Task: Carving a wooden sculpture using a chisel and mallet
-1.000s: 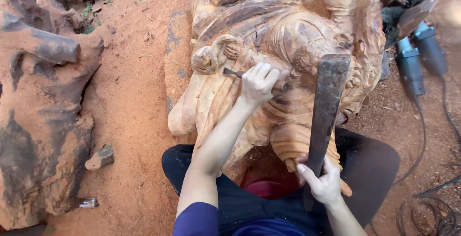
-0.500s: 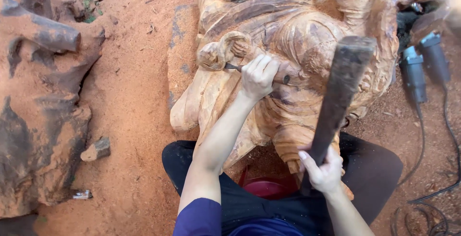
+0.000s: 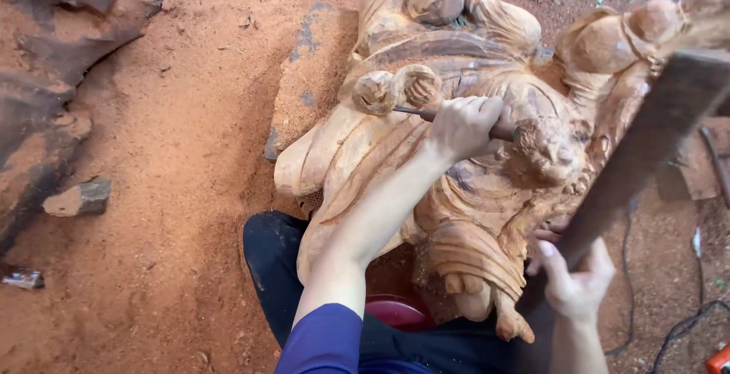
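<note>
1. Head view, centre: the left hand (image 3: 464,127) has its fingers wrapped tight round a chisel (image 3: 414,112). The chisel's long axis runs nearly level across the frame, its thin blade pointing left, tip touching the curled knobs of the pale wooden carving (image 3: 456,214).
2. Head view, right side: the right hand (image 3: 578,283) is clenched on the lower end of a long flat wooden mallet (image 3: 646,146). The mallet rises slanting to the upper right, its head well apart from the chisel's butt, which lies left of it, just beside the left hand.
3. Lower centre: dark trousers (image 3: 270,267) on red sawdust ground (image 3: 190,191).
</note>
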